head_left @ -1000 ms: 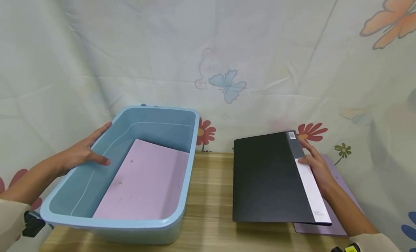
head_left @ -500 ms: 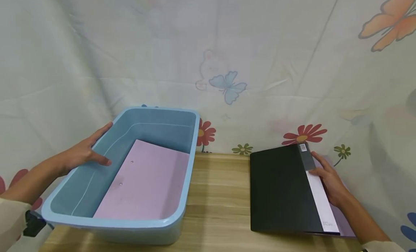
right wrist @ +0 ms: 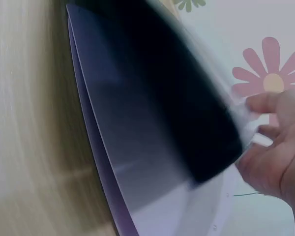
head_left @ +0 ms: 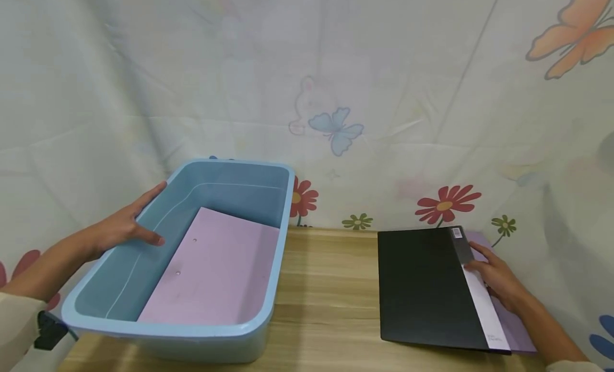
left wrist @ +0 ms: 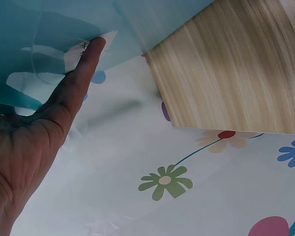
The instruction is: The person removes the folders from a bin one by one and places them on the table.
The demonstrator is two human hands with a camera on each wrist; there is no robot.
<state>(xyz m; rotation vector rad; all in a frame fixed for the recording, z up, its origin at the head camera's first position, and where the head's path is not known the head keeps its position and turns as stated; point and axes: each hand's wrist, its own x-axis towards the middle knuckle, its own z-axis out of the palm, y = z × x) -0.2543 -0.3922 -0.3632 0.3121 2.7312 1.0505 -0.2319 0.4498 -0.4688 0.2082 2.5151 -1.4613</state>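
At the left stands a light-blue plastic tub [head_left: 230,332], and my left hand [head_left: 117,228] grips its left rim. The thumb is inside the tub; the fingers [left wrist: 83,73] lie along the outer wall in the left wrist view. A purple folder [head_left: 216,271] lies tilted inside the tub. On the right, my right hand [head_left: 496,279] pinches a black folder [head_left: 427,292] by its spine, which carries a white label strip. That folder is close over another purple folder [head_left: 520,329] on the table, and blurred in the right wrist view, where the purple one [right wrist: 137,162] shows beneath.
The wood-grain table [head_left: 326,297] extends between the tub and the folders. A pale cloth [head_left: 384,95] printed with flowers and butterflies hangs behind it and continues along the right side. More flower-printed sheet [left wrist: 113,187] shows below the table edge in the left wrist view.
My right hand has moved right and down with the black folder, bringing it lower over the purple folder. My left hand stays on the tub's rim.
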